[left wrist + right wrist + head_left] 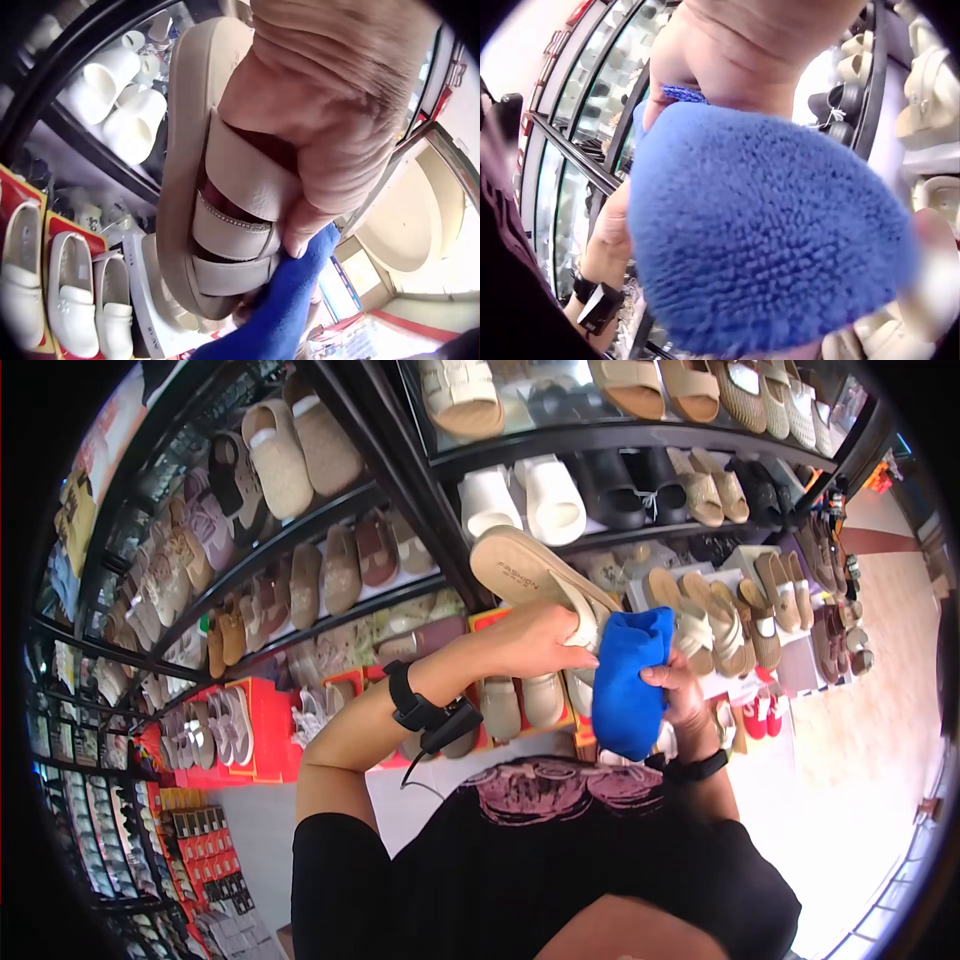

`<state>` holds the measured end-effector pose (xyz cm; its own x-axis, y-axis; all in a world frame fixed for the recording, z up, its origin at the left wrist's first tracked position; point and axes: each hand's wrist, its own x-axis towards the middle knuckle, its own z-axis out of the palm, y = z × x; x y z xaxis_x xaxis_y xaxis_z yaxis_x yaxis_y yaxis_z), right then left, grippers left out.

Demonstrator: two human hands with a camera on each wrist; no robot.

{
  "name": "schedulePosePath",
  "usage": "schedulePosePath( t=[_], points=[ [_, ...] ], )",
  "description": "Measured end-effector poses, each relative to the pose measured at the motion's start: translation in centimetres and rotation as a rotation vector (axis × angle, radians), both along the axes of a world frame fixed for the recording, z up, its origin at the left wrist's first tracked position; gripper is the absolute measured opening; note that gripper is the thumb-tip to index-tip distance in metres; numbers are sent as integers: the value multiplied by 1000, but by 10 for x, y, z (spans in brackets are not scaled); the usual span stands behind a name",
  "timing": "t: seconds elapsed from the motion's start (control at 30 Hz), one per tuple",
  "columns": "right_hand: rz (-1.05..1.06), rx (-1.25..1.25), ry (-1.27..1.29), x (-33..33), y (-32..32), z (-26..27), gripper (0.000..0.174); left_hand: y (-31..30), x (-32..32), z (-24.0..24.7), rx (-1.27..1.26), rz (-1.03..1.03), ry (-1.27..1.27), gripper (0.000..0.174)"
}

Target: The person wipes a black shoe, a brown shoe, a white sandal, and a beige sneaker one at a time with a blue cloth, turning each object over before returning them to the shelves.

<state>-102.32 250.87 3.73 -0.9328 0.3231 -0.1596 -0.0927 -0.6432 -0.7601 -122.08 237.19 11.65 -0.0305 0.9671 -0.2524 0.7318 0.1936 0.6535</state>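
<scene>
A beige slide sandal is in my left hand, lifted in front of the shelves. In the left wrist view, the hand reaches into the sandal's strap opening, with the thumb bent over the top strap. Three straps cross the sandal, and a beaded line edges the middle one. My right hand grips a blue fluffy cloth close beside the sandal's toe end. Seen from the right wrist, the bunched cloth covers most of that hand's fingers.
Black-framed shelves with rows of shoes stand ahead and to the left. White slides sit just behind the sandal. Lower down are pale shoes on red boxes. Tan sandals line the right display, beside a pale floor.
</scene>
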Motion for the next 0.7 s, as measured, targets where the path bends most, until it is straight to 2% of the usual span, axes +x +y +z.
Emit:
schedulePosePath(
  t=[0.07,0.1,0.17,0.23,0.3,0.33,0.47,0.5,0.57,0.63,0.67,0.7],
  points=[
    [166,213,-143,11,10,12,43,-22,8,-18,-1,69,-276,28],
    [170,248,-159,13,12,24,43,-30,14,-31,-10,71,-292,28],
    [47,415,-179,7,19,38,43,-48,24,-65,190,117,-405,26],
    [-50,583,-184,-18,8,68,42,-61,37,-68,156,94,-372,27],
    [-47,923,-147,-49,-3,76,43,-69,47,-60,18,26,-186,28],
    [-85,1084,-6,-69,-6,60,44,-73,47,-70,28,-72,-140,31],
    [47,1439,263,-109,-42,46,42,-85,52,-62,38,-95,-72,34],
    [102,1506,349,-111,-49,45,42,-89,49,-55,0,-59,-26,33],
    [194,1530,341,-101,-51,43,42,-99,45,-54,-39,-6,12,32],
    [285,1550,331,-87,-52,43,42,-112,39,-61,248,271,-445,29],
    [330,1541,214,-77,-54,44,43,-114,38,-74,305,423,-527,26],
    [371,1532,97,-69,-54,45,44,-118,34,-81,309,431,-525,26]
  ],
)
